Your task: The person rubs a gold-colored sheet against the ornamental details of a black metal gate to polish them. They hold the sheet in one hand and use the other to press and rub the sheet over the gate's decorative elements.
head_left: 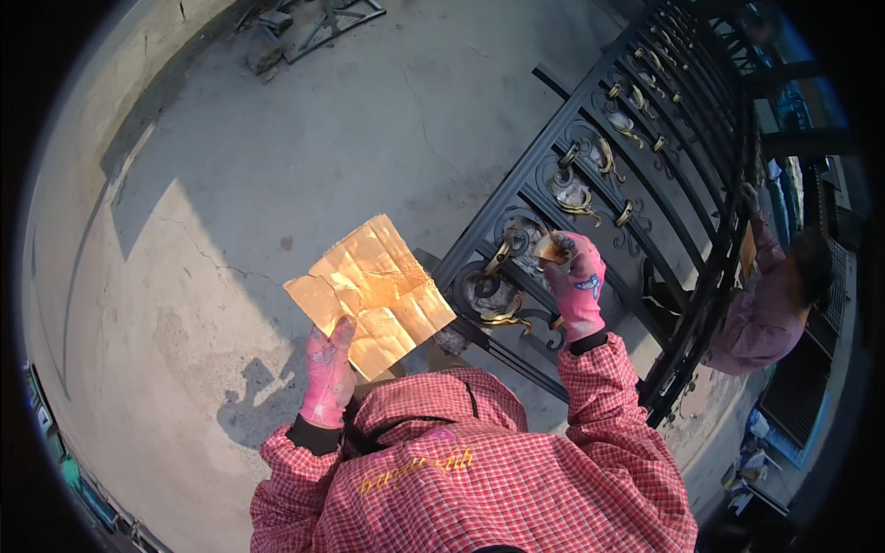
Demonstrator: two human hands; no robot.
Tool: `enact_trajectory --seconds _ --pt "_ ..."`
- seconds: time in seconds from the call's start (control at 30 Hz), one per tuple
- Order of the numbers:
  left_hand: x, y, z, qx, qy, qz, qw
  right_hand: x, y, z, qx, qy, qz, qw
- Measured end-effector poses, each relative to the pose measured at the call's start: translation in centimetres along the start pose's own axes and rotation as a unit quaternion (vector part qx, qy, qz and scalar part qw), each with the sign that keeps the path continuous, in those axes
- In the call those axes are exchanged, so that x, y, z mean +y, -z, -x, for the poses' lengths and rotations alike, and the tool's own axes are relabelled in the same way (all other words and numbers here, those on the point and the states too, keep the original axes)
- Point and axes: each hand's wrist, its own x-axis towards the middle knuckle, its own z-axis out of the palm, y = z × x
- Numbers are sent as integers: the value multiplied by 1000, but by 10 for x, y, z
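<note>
My left hand (329,380), in a pink patterned glove, grips the lower left edge of a creased cardboard sheet (378,293) smeared with gold, its thumb on top. My right hand (581,288), gloved in pink too, pinches a small tan-and-white piece (551,249), perhaps a pad or folded cloth; its exact kind does not show. That hand is over a black wrought-iron railing panel (528,177), close to a gold-coloured collar (499,257) on a scroll. Gold leaf ornaments (505,318) and more black scrolls sit between the bars around it.
Across the panel on the right, a person (763,318) in a pink checked top bends by the bars. Grey concrete floor (369,138) spreads to the left. A metal frame (336,23) and dark lumps lie at the far edge. Assorted items (756,456) lie at lower right.
</note>
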Motion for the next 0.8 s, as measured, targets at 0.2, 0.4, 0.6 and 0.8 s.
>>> enact_trajectory --seconds 0.2,0.4,0.6,0.8 --pt "6 7 9 29 -10 -4 1000 2 -50 38 -79 74 69 992" --pt "7 7 21 58 -10 -2 998 33 -58 28 23 127 90 988" --pt "5 7 26 54 -11 -10 998 21 -54 22 -77 200 131 968" --pt "4 3 30 70 2 -4 998 14 -58 18 -139 216 141 956"
